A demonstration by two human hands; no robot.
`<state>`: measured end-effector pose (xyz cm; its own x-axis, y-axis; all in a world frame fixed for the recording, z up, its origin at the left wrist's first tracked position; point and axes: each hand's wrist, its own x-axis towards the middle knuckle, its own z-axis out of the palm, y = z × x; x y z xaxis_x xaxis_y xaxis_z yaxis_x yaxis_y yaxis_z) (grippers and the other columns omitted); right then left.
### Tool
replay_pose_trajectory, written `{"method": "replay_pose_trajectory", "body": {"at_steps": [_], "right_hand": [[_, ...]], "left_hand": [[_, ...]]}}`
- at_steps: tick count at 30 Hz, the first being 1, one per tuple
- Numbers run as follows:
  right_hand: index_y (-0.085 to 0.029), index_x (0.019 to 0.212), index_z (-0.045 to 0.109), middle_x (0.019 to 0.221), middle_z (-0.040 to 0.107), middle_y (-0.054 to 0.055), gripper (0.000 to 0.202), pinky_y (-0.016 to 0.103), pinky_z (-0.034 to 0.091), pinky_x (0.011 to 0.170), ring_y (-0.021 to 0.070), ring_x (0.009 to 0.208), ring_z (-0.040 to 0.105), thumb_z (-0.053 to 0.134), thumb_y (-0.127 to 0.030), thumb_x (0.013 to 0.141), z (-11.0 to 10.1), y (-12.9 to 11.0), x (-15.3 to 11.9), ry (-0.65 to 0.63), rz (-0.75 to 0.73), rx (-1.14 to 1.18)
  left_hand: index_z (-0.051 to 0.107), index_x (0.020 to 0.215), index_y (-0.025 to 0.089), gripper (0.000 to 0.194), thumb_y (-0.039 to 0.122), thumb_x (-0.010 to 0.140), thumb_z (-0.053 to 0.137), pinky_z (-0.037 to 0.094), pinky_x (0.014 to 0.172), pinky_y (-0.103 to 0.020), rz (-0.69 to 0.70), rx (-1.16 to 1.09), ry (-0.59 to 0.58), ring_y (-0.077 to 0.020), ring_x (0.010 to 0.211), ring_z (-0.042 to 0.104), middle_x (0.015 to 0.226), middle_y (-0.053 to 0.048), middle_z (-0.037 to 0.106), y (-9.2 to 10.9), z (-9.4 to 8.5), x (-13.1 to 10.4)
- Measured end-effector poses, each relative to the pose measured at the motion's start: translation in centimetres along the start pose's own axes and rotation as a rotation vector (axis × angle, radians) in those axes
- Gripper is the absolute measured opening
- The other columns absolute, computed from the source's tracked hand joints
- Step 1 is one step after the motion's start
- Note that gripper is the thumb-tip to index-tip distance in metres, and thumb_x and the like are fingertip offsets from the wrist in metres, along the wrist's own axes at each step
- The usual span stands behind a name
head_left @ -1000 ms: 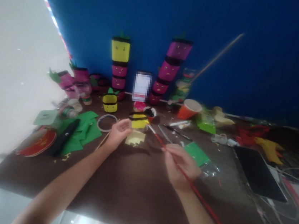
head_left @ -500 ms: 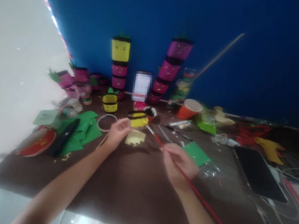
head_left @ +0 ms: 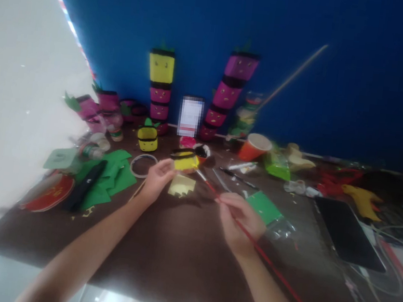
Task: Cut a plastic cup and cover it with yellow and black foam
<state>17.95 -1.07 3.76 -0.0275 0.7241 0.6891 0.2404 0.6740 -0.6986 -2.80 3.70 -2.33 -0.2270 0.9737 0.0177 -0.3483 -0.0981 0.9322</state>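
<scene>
A small yellow container (head_left: 185,162) with a black rim is pinched at its left side by my left hand (head_left: 160,178). My right hand (head_left: 239,218) grips a long red paintbrush (head_left: 265,260), whose tip touches the right side of the yellow container. Below the container lies a pale yellow paper piece (head_left: 182,185) with a jagged edge. Just behind it are a pink pot (head_left: 188,142) and a small cup with dark contents (head_left: 202,152). A tape roll (head_left: 143,165) lies left of the container.
Stacked purple and yellow pots (head_left: 160,95) and a phone (head_left: 190,116) stand along the blue wall. Green sheets (head_left: 114,180) lie left, near a red round lid (head_left: 51,192). On the right are an orange cup (head_left: 255,146), a yellow glue gun (head_left: 363,201) and a black tablet (head_left: 350,233).
The yellow container has tilted slightly, showing more of its yellow side. Both hands keep their holds, with the brush tip still at the container.
</scene>
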Motion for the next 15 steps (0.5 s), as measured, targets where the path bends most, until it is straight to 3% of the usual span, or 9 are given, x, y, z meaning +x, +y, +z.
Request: {"method": "replay_pose_trajectory", "body": {"at_steps": [15], "right_hand": [[-0.02,0.081,0.063,0.074,0.065,0.004,0.015,0.029,0.054,0.061,0.0161,0.071,0.064,0.057,-0.007,0.076,-0.02,0.01,-0.23,0.032,-0.036,0.017]], "left_hand": [[0.064,0.092,0.016,0.038,0.028,0.058,0.077,0.047,0.093,-0.042,0.027,0.005,-0.009,-0.0223,0.094,0.066,0.096,-0.008,0.07,-0.03,0.07,-0.03]]}}
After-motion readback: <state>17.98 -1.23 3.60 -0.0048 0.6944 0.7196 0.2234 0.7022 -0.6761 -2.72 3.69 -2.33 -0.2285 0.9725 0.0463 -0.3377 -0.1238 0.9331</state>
